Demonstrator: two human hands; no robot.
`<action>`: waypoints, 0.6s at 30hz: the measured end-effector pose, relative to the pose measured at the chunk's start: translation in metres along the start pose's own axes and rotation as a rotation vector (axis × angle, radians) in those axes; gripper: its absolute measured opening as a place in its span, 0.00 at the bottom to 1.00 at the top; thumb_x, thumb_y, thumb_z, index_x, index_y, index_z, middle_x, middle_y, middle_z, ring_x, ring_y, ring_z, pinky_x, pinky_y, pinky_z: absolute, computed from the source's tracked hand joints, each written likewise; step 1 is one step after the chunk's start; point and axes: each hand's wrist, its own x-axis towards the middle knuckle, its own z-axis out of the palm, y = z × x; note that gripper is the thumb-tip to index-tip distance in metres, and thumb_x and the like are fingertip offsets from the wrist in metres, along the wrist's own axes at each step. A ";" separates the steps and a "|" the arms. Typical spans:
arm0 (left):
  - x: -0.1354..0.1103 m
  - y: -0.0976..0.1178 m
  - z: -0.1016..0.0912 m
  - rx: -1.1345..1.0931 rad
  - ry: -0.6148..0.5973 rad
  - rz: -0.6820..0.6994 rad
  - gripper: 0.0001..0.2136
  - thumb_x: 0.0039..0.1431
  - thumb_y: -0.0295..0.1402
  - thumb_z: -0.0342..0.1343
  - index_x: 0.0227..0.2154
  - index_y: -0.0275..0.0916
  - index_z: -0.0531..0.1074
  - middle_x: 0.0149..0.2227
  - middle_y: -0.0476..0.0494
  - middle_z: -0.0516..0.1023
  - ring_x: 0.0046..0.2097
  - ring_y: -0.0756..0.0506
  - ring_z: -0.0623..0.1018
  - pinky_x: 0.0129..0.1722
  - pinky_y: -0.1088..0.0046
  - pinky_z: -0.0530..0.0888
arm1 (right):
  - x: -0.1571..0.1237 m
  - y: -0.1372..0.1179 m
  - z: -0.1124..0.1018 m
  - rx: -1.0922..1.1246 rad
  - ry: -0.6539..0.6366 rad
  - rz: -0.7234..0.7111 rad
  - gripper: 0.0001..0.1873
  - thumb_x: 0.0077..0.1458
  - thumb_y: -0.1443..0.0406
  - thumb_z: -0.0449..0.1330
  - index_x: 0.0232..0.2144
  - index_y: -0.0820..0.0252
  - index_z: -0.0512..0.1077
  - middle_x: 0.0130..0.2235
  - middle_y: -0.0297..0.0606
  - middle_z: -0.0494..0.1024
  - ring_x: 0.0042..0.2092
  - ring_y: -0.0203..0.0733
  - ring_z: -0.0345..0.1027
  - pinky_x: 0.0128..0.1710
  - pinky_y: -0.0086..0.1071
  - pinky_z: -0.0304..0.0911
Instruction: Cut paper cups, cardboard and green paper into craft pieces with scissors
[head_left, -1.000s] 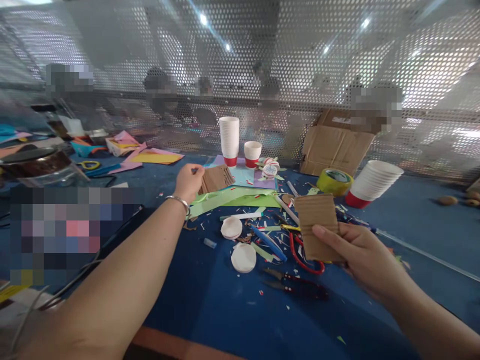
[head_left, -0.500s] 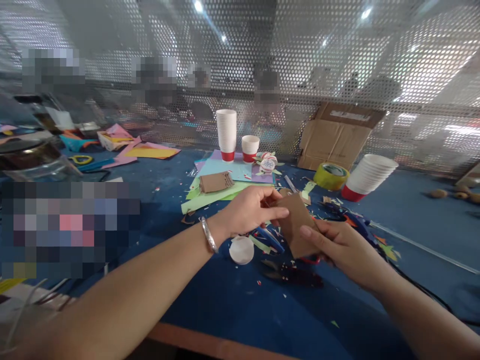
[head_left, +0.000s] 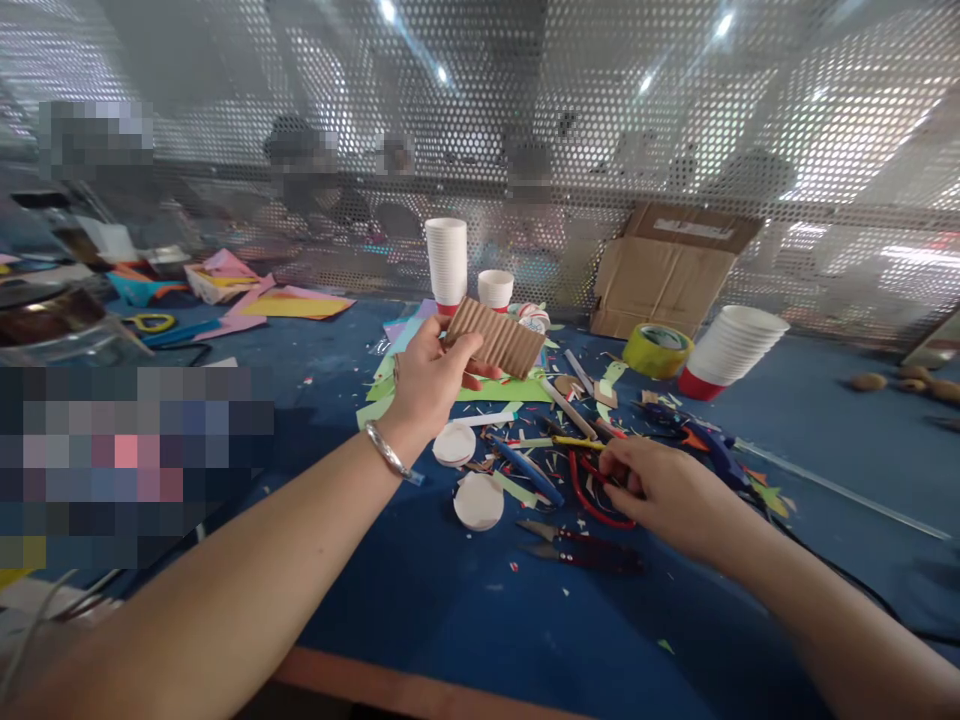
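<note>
The left hand holds up a corrugated cardboard piece; the right hand touches red-handled scissors.

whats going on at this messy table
A person is doing paper craft at a blue table. Their left hand holds up a piece of corrugated cardboard. Their right hand is low over the red-handled scissors, among paper scraps. Stacked paper cups and yellow tape sit behind.

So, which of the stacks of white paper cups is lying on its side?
The stack of cups on the right, beside the yellow tape roll. It lies tipped over, while the tall stack and the short one stand upright.
</note>
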 end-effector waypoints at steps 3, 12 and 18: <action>-0.001 0.000 -0.003 0.009 0.054 0.092 0.11 0.55 0.34 0.59 0.36 0.41 0.62 0.29 0.52 0.75 0.19 0.55 0.75 0.13 0.81 0.62 | 0.000 0.000 -0.003 0.111 -0.025 0.071 0.06 0.49 0.67 0.58 0.33 0.56 0.68 0.25 0.29 0.71 0.27 0.38 0.64 0.27 0.31 0.54; -0.007 0.010 0.002 -0.120 0.024 0.093 0.10 0.55 0.31 0.57 0.39 0.41 0.64 0.38 0.48 0.79 0.25 0.52 0.80 0.20 0.80 0.71 | 0.001 0.002 -0.013 1.026 0.007 0.162 0.14 0.49 0.64 0.66 0.38 0.59 0.69 0.32 0.31 0.74 0.29 0.33 0.65 0.28 0.26 0.59; -0.035 0.015 0.016 -0.339 -0.483 -0.247 0.14 0.59 0.38 0.61 0.46 0.41 0.70 0.44 0.43 0.78 0.35 0.46 0.82 0.27 0.74 0.77 | 0.001 0.003 -0.013 1.462 0.034 0.185 0.23 0.42 0.61 0.74 0.42 0.55 0.74 0.33 0.34 0.79 0.31 0.35 0.71 0.29 0.24 0.65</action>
